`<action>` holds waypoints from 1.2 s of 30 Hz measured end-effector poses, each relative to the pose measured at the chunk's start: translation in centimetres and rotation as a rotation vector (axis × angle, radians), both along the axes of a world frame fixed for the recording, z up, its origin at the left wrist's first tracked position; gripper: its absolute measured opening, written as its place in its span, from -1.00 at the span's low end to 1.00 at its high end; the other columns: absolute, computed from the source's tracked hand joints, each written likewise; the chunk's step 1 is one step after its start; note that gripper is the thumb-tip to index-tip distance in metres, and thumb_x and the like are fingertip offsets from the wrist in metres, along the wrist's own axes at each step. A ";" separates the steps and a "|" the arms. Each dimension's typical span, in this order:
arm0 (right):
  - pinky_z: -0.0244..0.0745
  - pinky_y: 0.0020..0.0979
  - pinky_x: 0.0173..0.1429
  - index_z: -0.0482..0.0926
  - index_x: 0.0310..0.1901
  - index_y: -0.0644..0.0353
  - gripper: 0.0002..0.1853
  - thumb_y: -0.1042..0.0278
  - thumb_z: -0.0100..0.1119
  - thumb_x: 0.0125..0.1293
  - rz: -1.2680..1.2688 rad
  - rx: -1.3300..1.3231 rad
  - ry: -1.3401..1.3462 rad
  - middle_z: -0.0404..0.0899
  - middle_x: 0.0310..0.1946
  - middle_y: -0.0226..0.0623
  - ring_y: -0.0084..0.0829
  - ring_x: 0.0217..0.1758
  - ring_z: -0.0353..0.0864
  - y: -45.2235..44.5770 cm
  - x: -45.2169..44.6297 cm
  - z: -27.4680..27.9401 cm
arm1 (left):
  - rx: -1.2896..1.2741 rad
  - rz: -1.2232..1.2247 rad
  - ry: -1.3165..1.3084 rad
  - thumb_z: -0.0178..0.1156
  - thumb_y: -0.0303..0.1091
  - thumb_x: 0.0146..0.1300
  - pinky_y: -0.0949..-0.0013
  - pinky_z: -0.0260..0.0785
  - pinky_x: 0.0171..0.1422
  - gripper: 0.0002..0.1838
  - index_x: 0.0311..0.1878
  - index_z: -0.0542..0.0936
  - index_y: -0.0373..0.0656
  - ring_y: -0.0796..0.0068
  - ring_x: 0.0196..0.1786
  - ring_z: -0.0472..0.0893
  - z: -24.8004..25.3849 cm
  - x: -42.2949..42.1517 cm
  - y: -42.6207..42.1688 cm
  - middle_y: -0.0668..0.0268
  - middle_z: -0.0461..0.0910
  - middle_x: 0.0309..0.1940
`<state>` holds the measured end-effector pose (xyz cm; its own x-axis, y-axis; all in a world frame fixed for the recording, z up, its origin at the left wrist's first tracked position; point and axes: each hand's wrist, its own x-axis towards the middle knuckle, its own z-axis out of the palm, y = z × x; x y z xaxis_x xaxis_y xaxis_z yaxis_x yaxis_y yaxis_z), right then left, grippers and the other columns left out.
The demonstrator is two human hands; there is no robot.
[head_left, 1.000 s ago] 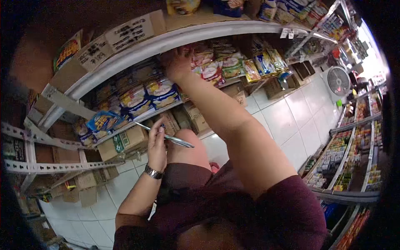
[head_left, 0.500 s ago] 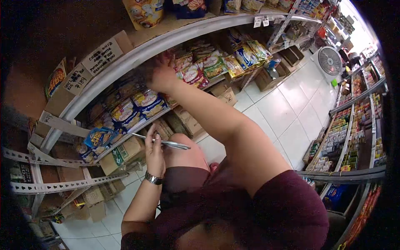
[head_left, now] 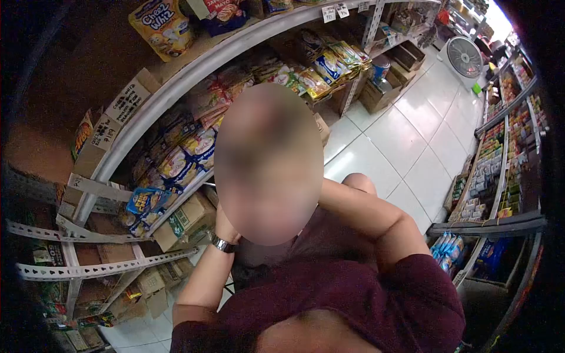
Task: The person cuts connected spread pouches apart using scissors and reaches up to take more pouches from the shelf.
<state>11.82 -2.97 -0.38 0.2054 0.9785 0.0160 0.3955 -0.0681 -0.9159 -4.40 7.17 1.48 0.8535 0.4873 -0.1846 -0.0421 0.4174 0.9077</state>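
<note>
A large blurred oval covers the middle of the head view and hides most of both hands. Of my left hand (head_left: 225, 225), only the heel shows, just above the metal wristwatch (head_left: 223, 245). A thin light tip sticks out left of the blur, in line with the slim, flat silver object this hand gripped a moment ago. My right forearm (head_left: 359, 209) is bent inward and runs into the blur, so the right hand and anything in it are hidden. Beyond the blur, blue mayonnaise pouches (head_left: 176, 163) lie on the lower shelf beside a blue snack pack (head_left: 147, 200).
A metal shelf edge (head_left: 194, 65) curves across the upper left, with a Cheez Whiz pouch (head_left: 160, 28) above it. Cardboard boxes (head_left: 191, 220) sit below the lower shelf. White floor tiles (head_left: 406, 132) lead to a fan (head_left: 465, 57). Stocked shelves (head_left: 491, 165) line the right.
My right arm has drawn back from the lower shelf's packets toward my body and left hand. The view has shifted slightly, and a blurred oval now covers the hands.
</note>
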 end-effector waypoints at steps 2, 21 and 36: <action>0.48 -0.30 0.02 0.50 0.05 0.27 -0.52 0.08 0.20 0.21 -0.064 0.082 0.071 0.61 -0.12 -0.04 -0.22 -0.05 0.61 -3.1 -1.4 -1.8 | -0.021 -0.038 0.061 -0.09 -0.38 0.43 0.31 0.37 0.13 -0.48 0.42 0.10 -0.08 0.47 0.08 0.44 0.3 1.5 -0.9 0.28 0.32 0.12; 0.31 -0.61 -0.48 0.53 -0.17 0.25 -0.78 0.35 0.28 0.21 -1.113 0.437 0.978 0.52 -0.46 -0.48 -0.69 -0.53 0.41 -11.3 5.8 -8.8 | 1.112 -0.141 -0.230 0.25 -0.34 0.13 0.18 0.18 0.32 -0.52 0.13 0.43 -0.22 0.10 0.33 0.27 -1.9 27.7 -6.3 0.02 0.22 0.32; 0.34 -0.59 -0.56 0.50 -0.23 0.23 -0.78 0.29 0.27 0.21 -1.212 0.309 1.123 0.44 -0.59 -0.49 -0.64 -0.64 0.43 -11.1 7.4 -10.3 | 1.862 -0.474 0.479 0.17 -0.16 0.17 0.09 0.39 0.04 -0.63 -0.08 0.53 -0.23 -0.02 -0.06 0.56 -1.6 40.7 -3.2 0.01 0.60 -0.14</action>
